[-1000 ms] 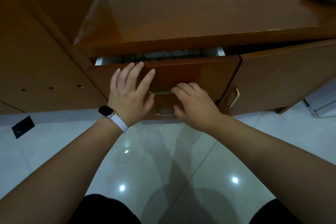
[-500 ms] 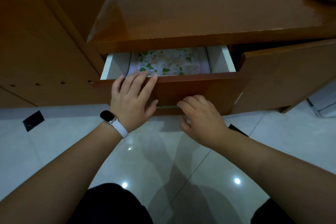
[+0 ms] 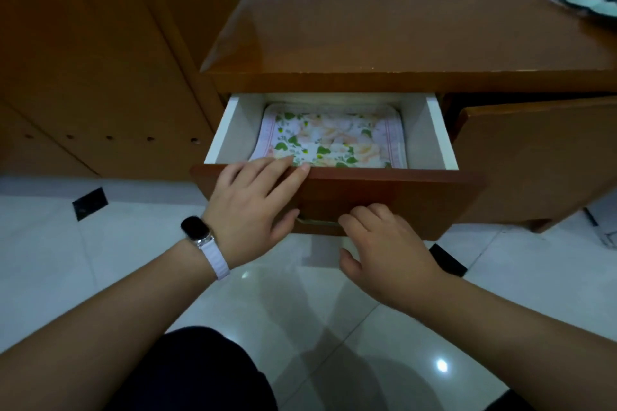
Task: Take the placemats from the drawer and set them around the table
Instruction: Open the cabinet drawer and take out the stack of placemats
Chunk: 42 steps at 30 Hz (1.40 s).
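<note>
Lying in the open drawer (image 3: 437, 130), placemats (image 3: 329, 140) just beyond both hands

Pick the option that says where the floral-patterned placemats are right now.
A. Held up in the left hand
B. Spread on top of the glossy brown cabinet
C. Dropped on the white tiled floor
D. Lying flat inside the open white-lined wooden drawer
D: the floral-patterned placemats lie flat inside the open white-lined wooden drawer, while the left hand rests on the drawer front and the right hand is at its handle, neither holding a mat.
</note>
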Each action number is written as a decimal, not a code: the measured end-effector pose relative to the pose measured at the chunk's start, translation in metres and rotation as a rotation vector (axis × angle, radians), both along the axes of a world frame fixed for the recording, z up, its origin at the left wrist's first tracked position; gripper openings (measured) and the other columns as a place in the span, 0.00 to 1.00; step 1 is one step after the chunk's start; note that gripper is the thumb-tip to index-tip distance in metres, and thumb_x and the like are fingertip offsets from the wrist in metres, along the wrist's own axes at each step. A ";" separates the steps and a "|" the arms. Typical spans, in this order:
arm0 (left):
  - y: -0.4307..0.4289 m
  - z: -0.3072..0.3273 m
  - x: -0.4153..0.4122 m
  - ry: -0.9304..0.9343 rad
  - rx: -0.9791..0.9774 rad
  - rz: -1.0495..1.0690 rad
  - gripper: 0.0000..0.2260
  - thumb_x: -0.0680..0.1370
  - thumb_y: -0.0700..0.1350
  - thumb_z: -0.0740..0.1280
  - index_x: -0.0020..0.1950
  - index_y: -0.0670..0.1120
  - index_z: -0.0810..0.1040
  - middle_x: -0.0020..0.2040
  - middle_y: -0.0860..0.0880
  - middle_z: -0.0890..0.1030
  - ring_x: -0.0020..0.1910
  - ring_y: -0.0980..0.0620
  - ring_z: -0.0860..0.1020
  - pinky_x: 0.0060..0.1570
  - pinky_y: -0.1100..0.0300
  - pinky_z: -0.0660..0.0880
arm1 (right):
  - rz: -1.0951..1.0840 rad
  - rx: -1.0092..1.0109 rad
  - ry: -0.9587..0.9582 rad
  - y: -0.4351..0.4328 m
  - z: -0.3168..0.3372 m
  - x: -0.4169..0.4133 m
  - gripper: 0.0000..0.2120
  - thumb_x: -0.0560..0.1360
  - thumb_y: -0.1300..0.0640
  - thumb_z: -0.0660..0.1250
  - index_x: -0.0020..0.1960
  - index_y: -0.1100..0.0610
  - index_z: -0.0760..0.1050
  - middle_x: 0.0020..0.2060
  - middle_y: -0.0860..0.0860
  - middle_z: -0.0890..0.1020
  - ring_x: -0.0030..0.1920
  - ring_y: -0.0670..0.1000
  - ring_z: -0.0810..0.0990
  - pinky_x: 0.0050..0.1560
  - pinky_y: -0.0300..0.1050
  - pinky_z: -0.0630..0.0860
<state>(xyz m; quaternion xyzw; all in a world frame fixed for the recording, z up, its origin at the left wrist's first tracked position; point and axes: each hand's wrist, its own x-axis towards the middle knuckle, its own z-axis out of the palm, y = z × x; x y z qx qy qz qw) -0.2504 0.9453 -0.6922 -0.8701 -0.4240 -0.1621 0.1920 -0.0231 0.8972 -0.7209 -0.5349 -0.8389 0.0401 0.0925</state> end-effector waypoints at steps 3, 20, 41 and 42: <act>-0.011 0.001 -0.003 -0.001 -0.009 -0.010 0.27 0.73 0.51 0.69 0.71 0.46 0.73 0.64 0.43 0.77 0.60 0.41 0.76 0.55 0.47 0.68 | 0.008 -0.012 -0.006 -0.011 0.008 -0.003 0.17 0.71 0.45 0.58 0.53 0.51 0.77 0.46 0.48 0.78 0.48 0.52 0.76 0.44 0.49 0.76; 0.029 0.052 0.000 -0.067 -0.050 -0.054 0.22 0.77 0.57 0.64 0.65 0.44 0.76 0.60 0.43 0.79 0.55 0.41 0.78 0.45 0.51 0.72 | -0.186 -0.054 0.140 0.063 0.103 0.031 0.21 0.80 0.44 0.60 0.70 0.50 0.68 0.64 0.49 0.72 0.60 0.51 0.73 0.54 0.51 0.76; 0.077 0.111 -0.012 -0.204 -0.497 0.053 0.21 0.77 0.54 0.63 0.65 0.45 0.76 0.67 0.45 0.76 0.61 0.43 0.75 0.53 0.48 0.74 | -0.136 -0.290 0.101 0.088 0.159 0.033 0.26 0.76 0.43 0.64 0.70 0.54 0.70 0.66 0.52 0.75 0.64 0.54 0.74 0.60 0.51 0.75; 0.080 0.116 -0.013 -0.198 -0.543 0.061 0.21 0.77 0.54 0.62 0.65 0.45 0.76 0.67 0.45 0.75 0.61 0.43 0.75 0.53 0.48 0.74 | -0.157 -0.325 0.093 0.089 0.167 0.032 0.26 0.76 0.43 0.64 0.70 0.54 0.70 0.67 0.51 0.74 0.65 0.54 0.73 0.62 0.50 0.74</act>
